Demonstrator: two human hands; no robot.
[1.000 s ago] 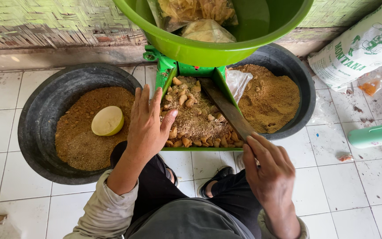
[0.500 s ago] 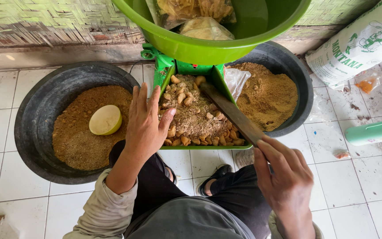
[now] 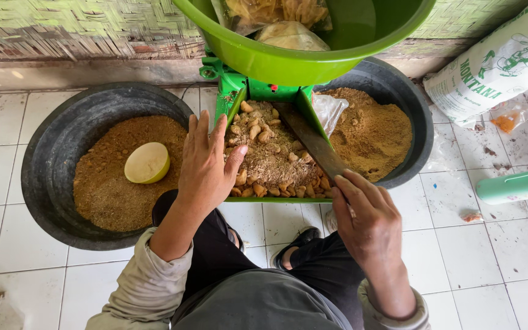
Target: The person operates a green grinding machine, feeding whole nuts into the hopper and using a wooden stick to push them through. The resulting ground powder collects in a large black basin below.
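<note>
Since the earlier frames, right hand (image 3: 371,223) has slid a bit right and toward the body, dragging the knife (image 3: 313,142) back; left hand (image 3: 208,164) barely shifts on the tray edge.

Left hand: fingers spread wide, flat, palm down, over the left wall of the green tray (image 3: 232,105), thumb touching the mix. Holds nothing. Right hand: closed around the knife handle at the tray's near right corner. Dark flat blade lies diagonally over the mix, tip toward the tray's far end.

Mix (image 3: 270,156) in tray: coarse brown crumbs plus pale tan chunks, chunks thickest along the near edge and far left.

Surface: white floor tiles (image 3: 478,269), dirty, crumbs scattered. Woven mat wall (image 3: 74,27) behind, above a concrete ledge.

Counts, big to small:
- 2 black round tubs, left (image 3: 47,171) and right (image 3: 420,122), each with brown ground powder.
- 1 green basin (image 3: 300,61) above the tray, with plastic bags inside.
- 1 white printed sack (image 3: 496,67), far right.
- 1 green tray.
- 1 mint-green bottle (image 3: 517,185) lying on the tiles, right.
- 1 knife.
- 1 pale round scoop bowl (image 3: 146,162) on the left tub's powder.
</note>
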